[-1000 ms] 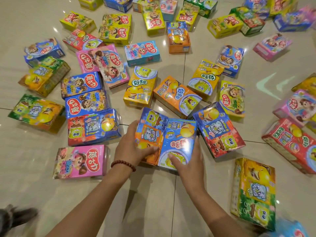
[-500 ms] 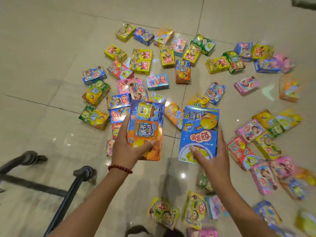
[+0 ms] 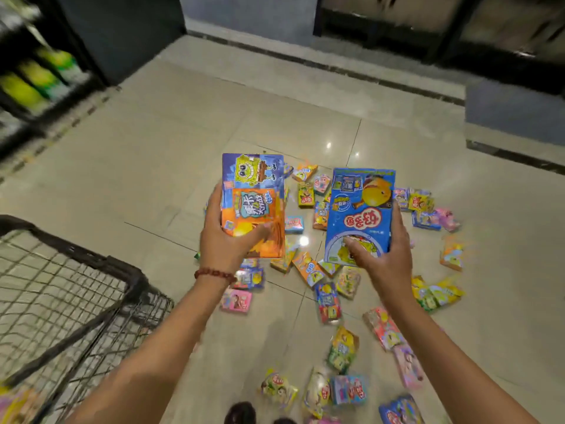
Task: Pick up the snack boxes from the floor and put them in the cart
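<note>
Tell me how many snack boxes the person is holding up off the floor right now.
2. The left hand grips the orange and blue box; the right hand grips the blue box. The rest lie on the floor.

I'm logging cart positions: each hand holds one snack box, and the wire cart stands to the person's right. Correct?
Not quite. In the head view the left hand and right hand each hold one snack box, but the wire cart stands to the person's left.
</note>
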